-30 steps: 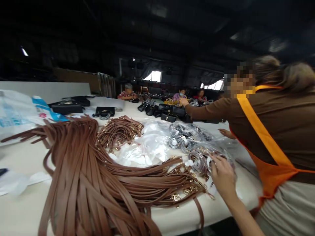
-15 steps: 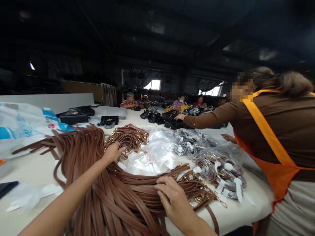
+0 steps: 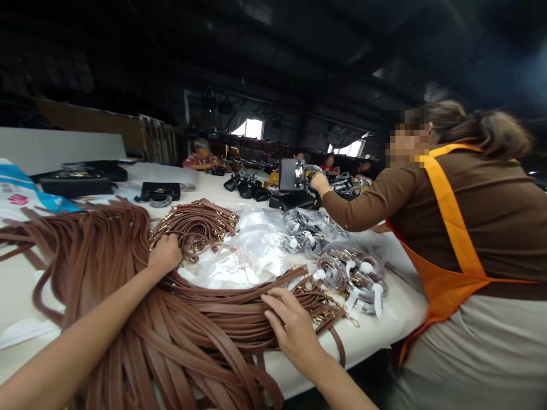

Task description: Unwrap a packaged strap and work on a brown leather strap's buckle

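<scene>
Brown straps [image 3: 141, 319] are piled across the near desk [image 3: 376, 336]. Left hand [image 3: 164, 254] is laid on a far coiled bundle [image 3: 194, 225], fingers curled onto it. Right hand [image 3: 294, 327] is pressed flat on the straps, fingers apart. 1 black bag [image 3: 291, 174] is lifted by a co-worker's hand [image 3: 318, 183] far right.

Single head-worn view, facing forward and down, close over the table [image 3: 376, 336], workshop beyond

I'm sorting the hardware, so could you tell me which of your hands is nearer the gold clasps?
Right. The right hand rests beside the gold clasps; the left hand lies farther left.
</scene>
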Motion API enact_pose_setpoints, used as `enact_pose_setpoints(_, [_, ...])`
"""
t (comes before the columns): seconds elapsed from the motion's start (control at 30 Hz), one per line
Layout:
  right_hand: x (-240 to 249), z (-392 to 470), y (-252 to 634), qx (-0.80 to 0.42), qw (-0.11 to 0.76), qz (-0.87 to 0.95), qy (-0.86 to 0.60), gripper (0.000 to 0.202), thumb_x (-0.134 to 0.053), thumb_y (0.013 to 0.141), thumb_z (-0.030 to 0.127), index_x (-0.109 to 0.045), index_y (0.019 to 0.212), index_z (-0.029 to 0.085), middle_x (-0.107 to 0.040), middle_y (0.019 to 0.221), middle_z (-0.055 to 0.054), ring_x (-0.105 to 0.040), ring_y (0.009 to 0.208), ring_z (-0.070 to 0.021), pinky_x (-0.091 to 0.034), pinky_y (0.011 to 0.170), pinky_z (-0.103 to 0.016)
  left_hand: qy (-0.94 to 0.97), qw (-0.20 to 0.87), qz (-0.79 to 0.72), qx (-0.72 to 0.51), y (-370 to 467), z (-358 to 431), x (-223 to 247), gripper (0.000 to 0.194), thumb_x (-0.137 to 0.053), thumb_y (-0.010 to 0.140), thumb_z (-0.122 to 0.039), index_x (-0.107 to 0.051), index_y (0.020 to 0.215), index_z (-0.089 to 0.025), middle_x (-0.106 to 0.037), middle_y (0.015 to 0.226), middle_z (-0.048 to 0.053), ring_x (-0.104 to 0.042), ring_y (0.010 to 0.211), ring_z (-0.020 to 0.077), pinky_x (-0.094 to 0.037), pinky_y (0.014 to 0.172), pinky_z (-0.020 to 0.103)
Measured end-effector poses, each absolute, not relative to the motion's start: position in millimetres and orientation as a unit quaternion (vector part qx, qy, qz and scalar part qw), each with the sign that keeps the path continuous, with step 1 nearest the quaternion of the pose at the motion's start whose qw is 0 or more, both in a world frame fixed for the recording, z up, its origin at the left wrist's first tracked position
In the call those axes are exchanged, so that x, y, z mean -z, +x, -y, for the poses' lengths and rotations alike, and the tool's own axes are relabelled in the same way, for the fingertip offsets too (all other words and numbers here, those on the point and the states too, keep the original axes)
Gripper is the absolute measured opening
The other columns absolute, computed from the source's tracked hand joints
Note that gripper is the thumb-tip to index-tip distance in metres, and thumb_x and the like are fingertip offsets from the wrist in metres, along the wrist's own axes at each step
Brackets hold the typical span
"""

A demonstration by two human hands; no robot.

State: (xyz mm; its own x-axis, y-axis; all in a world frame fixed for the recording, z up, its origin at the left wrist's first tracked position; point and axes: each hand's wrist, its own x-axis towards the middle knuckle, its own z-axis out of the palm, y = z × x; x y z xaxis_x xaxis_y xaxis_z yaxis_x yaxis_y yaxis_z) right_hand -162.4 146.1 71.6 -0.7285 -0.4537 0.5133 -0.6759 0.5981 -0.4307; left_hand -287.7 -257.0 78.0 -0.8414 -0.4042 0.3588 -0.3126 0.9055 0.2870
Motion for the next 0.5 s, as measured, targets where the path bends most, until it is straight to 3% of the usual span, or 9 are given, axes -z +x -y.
enact_pose_setpoints(0.1, [-77.9,-133.1,-181.7,-0.19,0.165,0.913,0.322,0.028,-0.044,0.099,0.029,-0.067,0.115,0.024,-0.068,0.112,-0.009,-0.061,0.103,-0.0241,-0.05,0.089,-0.037,0.109,0.216,0.962,0.13,-268.0,242.3,-82.0,0.036,-0.045,0.093,-0.031,-0.054,0.12,-0.01,-0.059,0.124,0.016,-0.055,0.116,0.0287,-0.041,0.102,0.043])
enact_pose_setpoints(0.2, [-83.9,-133.0,-196.1,-0.15,0.121,0.918,0.347,0.03,-0.046,0.099,0.04,-0.071,0.091,0.026,-0.071,0.089,-0.003,-0.063,0.09,-0.0206,-0.048,0.079,-0.031,-0.034,0.144,0.972,0.182,-243.6,216.4,-81.2,0.038,-0.043,0.092,-0.043,-0.063,0.109,-0.016,-0.069,0.109,0.007,-0.063,0.103,0.0236,-0.046,0.094,0.029])
enact_pose_setpoints(0.3, [-82.5,-136.5,-200.8,-0.202,0.135,0.9,0.362,0.025,-0.051,0.097,0.043,-0.071,0.097,0.029,-0.072,0.095,0.001,-0.064,0.095,-0.0162,-0.046,0.082,-0.026,-0.162,0.058,0.961,0.215,-224.6,191.3,-71.7,0.038,-0.051,0.087,-0.056,-0.071,0.099,-0.026,-0.074,0.103,-0.002,-0.066,0.099,0.0205,-0.047,0.091,0.024])
enact_pose_setpoints(0.4, [-72.0,-131.7,-202.4,-0.245,0.161,0.898,0.328,0.024,-0.055,0.096,0.042,-0.069,0.109,0.029,-0.07,0.107,0.002,-0.063,0.101,-0.014,-0.046,0.082,-0.023,-0.2,0.031,0.954,0.222,-221.8,178.4,-61.2,0.031,-0.056,0.084,-0.052,-0.073,0.095,-0.029,-0.075,0.101,-0.006,-0.066,0.099,0.0211,-0.047,0.093,0.027])
enact_pose_setpoints(0.5, [-58.3,-125.0,-206.4,-0.246,0.163,0.905,0.308,0.026,-0.049,0.098,0.042,-0.07,0.104,0.028,-0.069,0.108,0.003,-0.063,0.101,-0.0131,-0.047,0.079,-0.023,-0.233,0.013,0.951,0.205,-230.3,176.1,-60.6,0.026,-0.055,0.084,-0.049,-0.073,0.088,-0.031,-0.075,0.093,-0.011,-0.067,0.094,0.0193,-0.047,0.092,0.03])
